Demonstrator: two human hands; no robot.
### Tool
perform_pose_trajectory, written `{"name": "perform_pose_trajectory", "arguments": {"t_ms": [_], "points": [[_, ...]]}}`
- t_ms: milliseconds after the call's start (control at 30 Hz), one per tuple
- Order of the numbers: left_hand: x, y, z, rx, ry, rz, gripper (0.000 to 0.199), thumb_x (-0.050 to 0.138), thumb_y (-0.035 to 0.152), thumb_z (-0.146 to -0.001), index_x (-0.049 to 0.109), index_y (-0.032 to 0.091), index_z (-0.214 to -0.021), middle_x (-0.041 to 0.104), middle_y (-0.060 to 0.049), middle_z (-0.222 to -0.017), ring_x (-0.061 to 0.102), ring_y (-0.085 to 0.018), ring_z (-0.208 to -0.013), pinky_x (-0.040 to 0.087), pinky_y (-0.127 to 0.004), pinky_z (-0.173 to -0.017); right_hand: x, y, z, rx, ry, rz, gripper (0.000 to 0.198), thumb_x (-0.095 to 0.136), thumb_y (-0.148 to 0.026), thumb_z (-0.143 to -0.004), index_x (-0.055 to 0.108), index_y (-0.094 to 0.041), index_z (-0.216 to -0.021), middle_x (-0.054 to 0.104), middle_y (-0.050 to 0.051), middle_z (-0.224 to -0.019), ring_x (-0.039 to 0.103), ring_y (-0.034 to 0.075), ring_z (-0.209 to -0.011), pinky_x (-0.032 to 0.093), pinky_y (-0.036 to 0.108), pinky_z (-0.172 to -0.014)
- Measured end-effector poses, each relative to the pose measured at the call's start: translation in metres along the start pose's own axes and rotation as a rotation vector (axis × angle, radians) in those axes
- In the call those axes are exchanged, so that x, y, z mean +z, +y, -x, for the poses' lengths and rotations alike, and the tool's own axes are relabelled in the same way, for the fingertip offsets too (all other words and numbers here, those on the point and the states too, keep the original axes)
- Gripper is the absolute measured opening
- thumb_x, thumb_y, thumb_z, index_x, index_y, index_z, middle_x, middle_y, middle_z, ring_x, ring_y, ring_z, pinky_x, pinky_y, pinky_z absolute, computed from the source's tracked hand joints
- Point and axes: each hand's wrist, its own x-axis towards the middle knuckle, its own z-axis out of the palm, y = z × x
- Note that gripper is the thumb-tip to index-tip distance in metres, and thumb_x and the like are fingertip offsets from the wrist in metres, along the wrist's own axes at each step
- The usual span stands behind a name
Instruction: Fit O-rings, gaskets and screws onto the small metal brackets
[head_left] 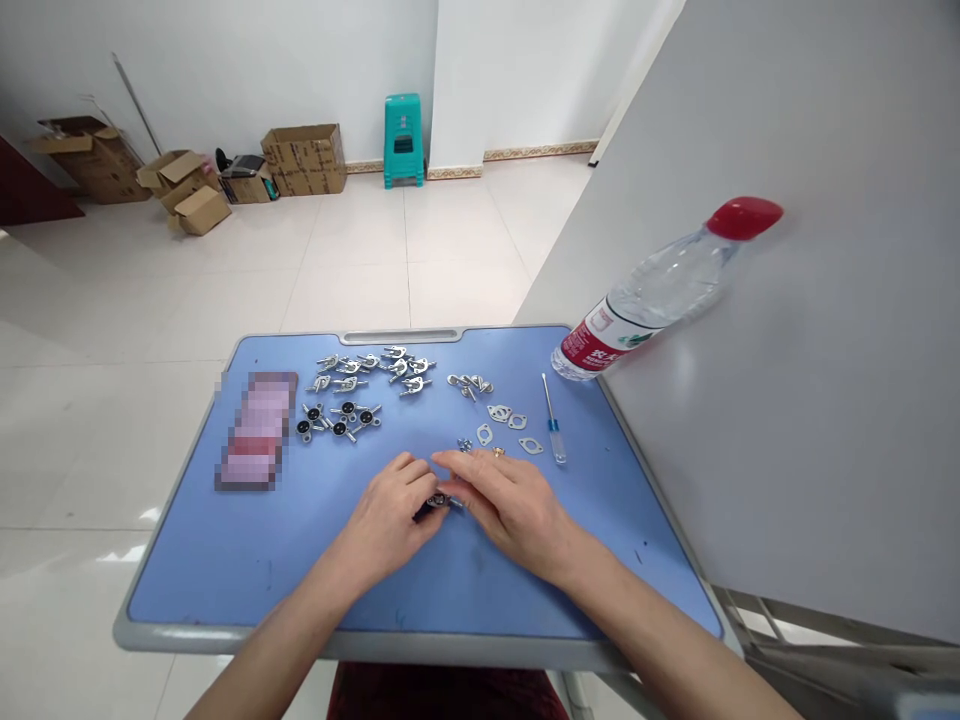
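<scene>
My left hand (396, 508) is closed around a small metal fitting (438, 499) with a dark round centre, held low over the table's front half. My right hand (517, 500) comes in from the other side, its thumb and fingertips drawn together above that fitting; whatever they pinch is too small to name. Just beyond the fingers lie small silver screws (465, 445) and tiny brass pieces (499, 453). Flat oval metal plates (517, 421) with holes are scattered behind my right hand. Several fittings with black round centres (340, 428) sit behind my left hand.
More silver fittings (349, 384) and curved metal pieces (470, 384) lie toward the back of the blue table (247, 560). A screwdriver (553, 425) and a water bottle (637, 300) are at the right, beside a grey panel (825, 400). A blurred phone-like object (259, 430) lies left.
</scene>
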Motion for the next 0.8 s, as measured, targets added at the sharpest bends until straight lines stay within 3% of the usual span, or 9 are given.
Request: {"name": "perform_pose_trajectory", "arguments": {"t_ms": [200,433,600,800], "points": [[-0.002,0.0,-0.001,0.006,-0.013,-0.021,0.015,0.056,0.005,-0.083,0.054,0.019,-0.077,0.059,-0.001,-0.078,0.049,-0.019,-0.076,0.044,-0.03,-0.066,-0.013,-0.001,-0.003,0.03,-0.129,-0.169,0.04,0.036,-0.011,-0.098,0.04,-0.02,-0.137,0.066,0.007,-0.094,0.062,0.016,-0.083,0.053,0.03,-0.07],[-0.001,0.002,0.0,-0.004,0.002,-0.009,0.014,0.055,0.007,-0.085,0.053,0.018,-0.076,0.058,-0.001,-0.076,0.047,-0.018,-0.073,0.042,-0.029,-0.062,-0.004,0.001,0.0,-0.049,0.005,0.039,0.019,0.05,-0.02,-0.096,0.058,-0.018,-0.113,0.062,0.002,-0.071,0.055,0.013,-0.058,0.045,0.024,-0.052],[0.0,0.0,0.001,-0.006,-0.009,-0.011,0.013,0.056,0.008,-0.084,0.055,0.019,-0.079,0.06,-0.002,-0.081,0.049,-0.019,-0.077,0.044,-0.03,-0.068,-0.012,-0.003,-0.003,-0.023,-0.126,-0.063,0.033,0.038,-0.012,-0.097,0.048,-0.018,-0.128,0.066,0.008,-0.091,0.062,0.017,-0.08,0.051,0.028,-0.064],[-0.001,0.002,0.0,-0.007,-0.002,-0.036,0.015,0.056,0.008,-0.085,0.053,0.018,-0.074,0.057,-0.001,-0.075,0.048,-0.018,-0.074,0.043,-0.029,-0.063,-0.008,0.0,-0.002,-0.06,0.024,0.069,0.019,0.049,-0.017,-0.096,0.058,-0.018,-0.113,0.062,0.002,-0.073,0.055,0.012,-0.059,0.045,0.024,-0.053]]}}
